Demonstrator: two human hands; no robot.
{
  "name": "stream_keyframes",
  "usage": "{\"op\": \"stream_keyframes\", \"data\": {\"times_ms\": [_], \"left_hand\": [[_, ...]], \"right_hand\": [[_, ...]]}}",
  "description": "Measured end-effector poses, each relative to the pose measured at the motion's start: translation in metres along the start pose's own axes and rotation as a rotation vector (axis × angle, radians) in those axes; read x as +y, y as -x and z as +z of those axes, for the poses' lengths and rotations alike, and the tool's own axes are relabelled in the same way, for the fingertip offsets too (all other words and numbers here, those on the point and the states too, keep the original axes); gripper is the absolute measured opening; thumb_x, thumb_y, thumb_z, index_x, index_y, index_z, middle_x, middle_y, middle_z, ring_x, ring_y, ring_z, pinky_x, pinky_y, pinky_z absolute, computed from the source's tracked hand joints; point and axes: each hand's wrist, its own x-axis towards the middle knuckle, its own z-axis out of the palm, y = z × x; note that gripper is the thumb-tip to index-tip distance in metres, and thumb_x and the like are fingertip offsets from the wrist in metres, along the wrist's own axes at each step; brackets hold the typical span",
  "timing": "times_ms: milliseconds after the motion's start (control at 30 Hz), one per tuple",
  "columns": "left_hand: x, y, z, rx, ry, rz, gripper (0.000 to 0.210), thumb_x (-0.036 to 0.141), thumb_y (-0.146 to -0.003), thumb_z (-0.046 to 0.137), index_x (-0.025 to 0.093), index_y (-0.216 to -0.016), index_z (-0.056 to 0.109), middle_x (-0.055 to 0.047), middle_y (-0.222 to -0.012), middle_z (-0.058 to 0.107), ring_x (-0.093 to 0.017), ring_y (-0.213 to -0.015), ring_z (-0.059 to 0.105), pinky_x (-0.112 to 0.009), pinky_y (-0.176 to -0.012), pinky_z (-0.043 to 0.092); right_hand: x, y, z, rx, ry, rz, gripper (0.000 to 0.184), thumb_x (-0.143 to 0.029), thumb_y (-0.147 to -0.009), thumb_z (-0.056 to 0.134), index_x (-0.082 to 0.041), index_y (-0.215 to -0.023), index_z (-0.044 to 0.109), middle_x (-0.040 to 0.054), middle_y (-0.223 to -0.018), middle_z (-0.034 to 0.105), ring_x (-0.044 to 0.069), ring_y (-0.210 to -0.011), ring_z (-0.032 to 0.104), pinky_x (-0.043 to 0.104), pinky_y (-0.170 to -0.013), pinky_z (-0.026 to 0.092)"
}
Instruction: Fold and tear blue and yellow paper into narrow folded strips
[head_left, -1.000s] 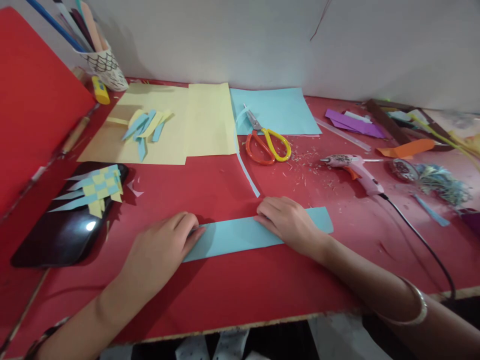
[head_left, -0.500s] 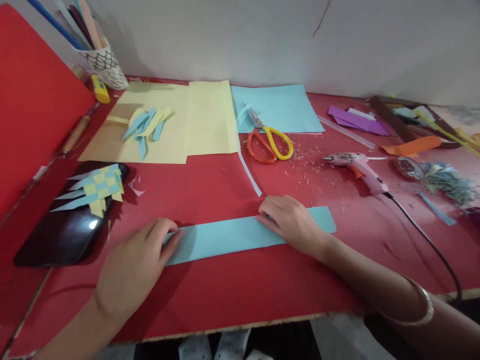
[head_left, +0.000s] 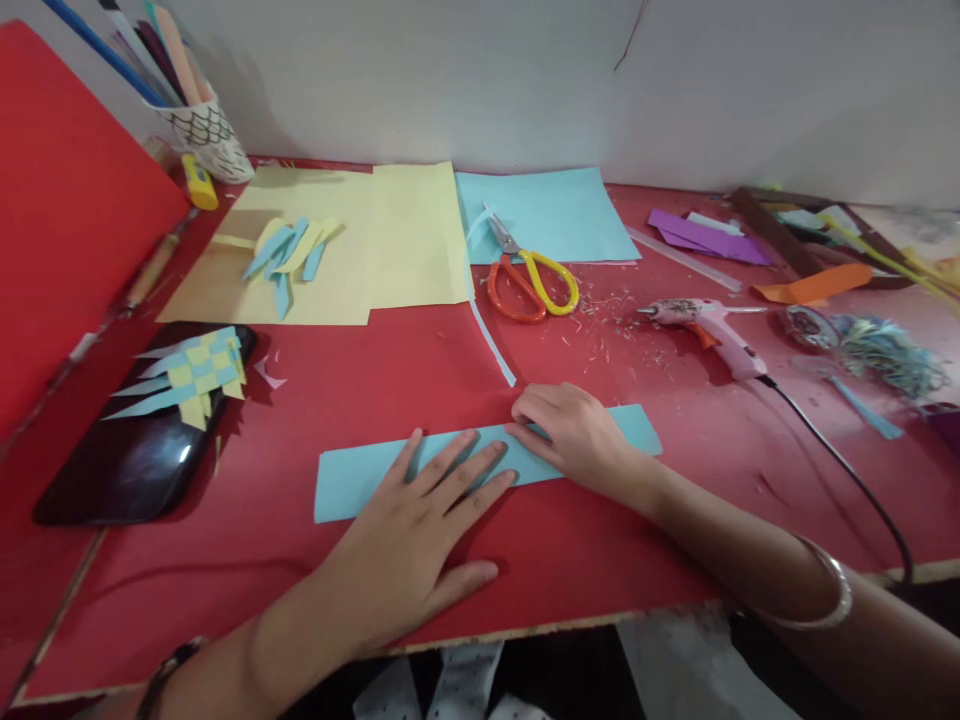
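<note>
One blue strip (head_left: 347, 483): lower centre of frame, back from worktop's (head_left: 360, 390) front edge
Left hand (head_left: 420, 520): grip open, fanned across strip
Right hand (head_left: 574, 435): curled on strip; cannot tell whether closed
Worktop gap: between strip and scissors (head_left: 511, 246)

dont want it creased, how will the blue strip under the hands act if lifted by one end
The blue strip probably feels very light, since it looks like paper. Being long and narrow, it may well sag. While the left hand and right hand rest on it, it likely won't slide freely on the red tabletop.
</note>
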Motion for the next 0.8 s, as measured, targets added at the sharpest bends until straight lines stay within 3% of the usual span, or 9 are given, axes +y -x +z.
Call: {"op": "stream_keyframes", "data": {"times_ms": [167, 400, 633, 800], "left_hand": [[-0.001, 0.005, -0.002, -0.031, 0.055, -0.035, 0.056, 0.052, -0.082, 0.031, 0.027, -0.132, 0.027, -0.002, -0.139, 0.031, -0.029, -0.126, 0.026, -0.058, -0.098, 0.016], [-0.001, 0.005, 0.001, -0.021, 0.065, -0.034, 0.059, 0.054, -0.081, 0.033, 0.028, -0.133, 0.025, -0.003, -0.139, 0.031, -0.029, -0.126, 0.025, -0.058, -0.099, 0.011], [-0.003, 0.007, -0.002, -0.046, 0.092, -0.043, 0.067, 0.064, -0.072, 0.039, 0.033, -0.130, 0.029, -0.005, -0.139, 0.031, -0.030, -0.124, 0.028, -0.057, -0.099, 0.014], [-0.004, 0.008, -0.001, -0.001, 0.085, -0.026, 0.065, 0.062, -0.074, 0.038, 0.031, -0.130, 0.030, -0.005, -0.138, 0.033, -0.029, -0.124, 0.029, -0.056, -0.099, 0.016]], "right_hand": [[0.011, 0.013, -0.007, 0.013, -0.029, 0.053, 0.019, -0.027, -0.083, 0.041, -0.016, -0.071, 0.050, 0.0028, -0.067, 0.053, 0.013, -0.060, 0.046, 0.024, -0.058, 0.031], [0.032, 0.037, -0.014, 0.061, -0.010, 0.115, 0.025, -0.029, -0.086, 0.036, -0.017, -0.069, 0.048, 0.0025, -0.063, 0.051, 0.013, -0.057, 0.045, 0.024, -0.056, 0.032], [0.032, 0.039, -0.014, 0.031, 0.062, 0.155, 0.031, -0.030, -0.090, 0.030, -0.017, -0.070, 0.049, 0.0024, -0.065, 0.054, 0.014, -0.060, 0.049, 0.027, -0.064, 0.032], [0.031, 0.038, -0.014, -0.014, 0.111, 0.168, 0.033, -0.028, -0.090, 0.026, -0.018, -0.070, 0.050, 0.0023, -0.066, 0.055, 0.014, -0.061, 0.050, 0.027, -0.066, 0.030]]}}
